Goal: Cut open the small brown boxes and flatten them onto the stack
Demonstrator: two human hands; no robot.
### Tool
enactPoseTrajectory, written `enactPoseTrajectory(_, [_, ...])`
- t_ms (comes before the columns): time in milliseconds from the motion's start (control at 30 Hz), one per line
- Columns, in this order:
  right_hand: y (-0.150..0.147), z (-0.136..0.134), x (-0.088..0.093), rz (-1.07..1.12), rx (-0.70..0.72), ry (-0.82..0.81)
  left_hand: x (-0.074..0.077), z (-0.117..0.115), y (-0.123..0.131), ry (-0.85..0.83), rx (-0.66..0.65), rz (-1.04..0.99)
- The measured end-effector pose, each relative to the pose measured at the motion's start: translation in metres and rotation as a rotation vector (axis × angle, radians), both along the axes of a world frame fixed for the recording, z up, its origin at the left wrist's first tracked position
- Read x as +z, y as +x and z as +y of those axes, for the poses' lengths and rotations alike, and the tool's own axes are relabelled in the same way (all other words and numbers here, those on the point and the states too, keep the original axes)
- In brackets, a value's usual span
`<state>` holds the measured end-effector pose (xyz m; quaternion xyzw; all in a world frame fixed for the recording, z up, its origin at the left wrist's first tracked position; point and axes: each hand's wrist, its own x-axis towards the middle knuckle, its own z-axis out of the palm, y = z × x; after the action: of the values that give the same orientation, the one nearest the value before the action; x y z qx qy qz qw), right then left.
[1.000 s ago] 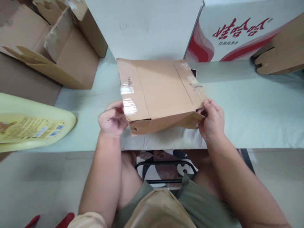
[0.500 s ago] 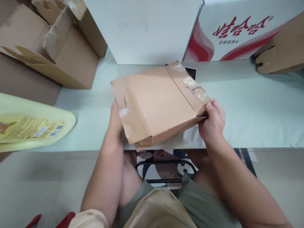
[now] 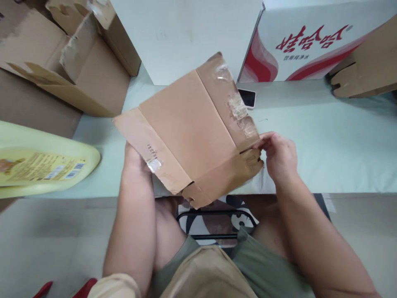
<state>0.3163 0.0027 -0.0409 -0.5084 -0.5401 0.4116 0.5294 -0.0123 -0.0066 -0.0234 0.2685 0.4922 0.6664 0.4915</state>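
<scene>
Over the front of the table I hold a brown cardboard box (image 3: 192, 124), tilted, its flaps spread outward. Clear tape clings to its torn right flap, and dark print marks the left flap. My left hand (image 3: 135, 159) grips the left edge from below, most of its fingers hidden behind the cardboard. At the near right corner, my right hand (image 3: 277, 155) pinches the flap edge between thumb and fingers.
Behind stand a white box (image 3: 192, 37) and a white carton with red lettering (image 3: 310, 45). A phone (image 3: 248, 98) lies on the pale green table cover (image 3: 325, 153). Cardboard boxes (image 3: 96, 74) fill the left; a yellow bottle (image 3: 46, 161) lies nearer. More cardboard (image 3: 366, 70) sits right.
The box has turned and shifted left, its far corner rising in view, and its near flap has swung outward. My left hand moved left; more of the phone shows.
</scene>
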Motion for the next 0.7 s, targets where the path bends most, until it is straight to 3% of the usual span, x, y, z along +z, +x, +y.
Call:
enactPoseTrajectory(133, [0.007,0.005,0.001,-0.127,-0.006,0.053,0.011,0.003,-0.003,-0.035,0.017,-0.068])
enactPoseTrajectory(267, [0.003,0.007,-0.005,0.152,-0.051,-0.126,0.013,0.009,-0.001,-0.006,0.126,-0.107])
enactPoseTrajectory(367, [-0.006,0.005,-0.008,0.296,0.076,-0.321,0.011,0.012,0.001,0.051,0.13,-0.12])
enactPoseTrajectory(467, [-0.014,0.002,-0.004,0.325,0.164,-0.435,0.013,0.008,0.002,0.086,0.099,-0.163])
enactPoseTrajectory(600, [-0.019,0.0,0.005,0.339,0.081,-0.427,0.022,-0.001,0.007,0.134,-0.003,-0.209])
enactPoseTrajectory(700, [-0.024,-0.006,0.01,0.319,0.156,-0.495,0.026,-0.002,0.013,0.025,0.118,-0.191])
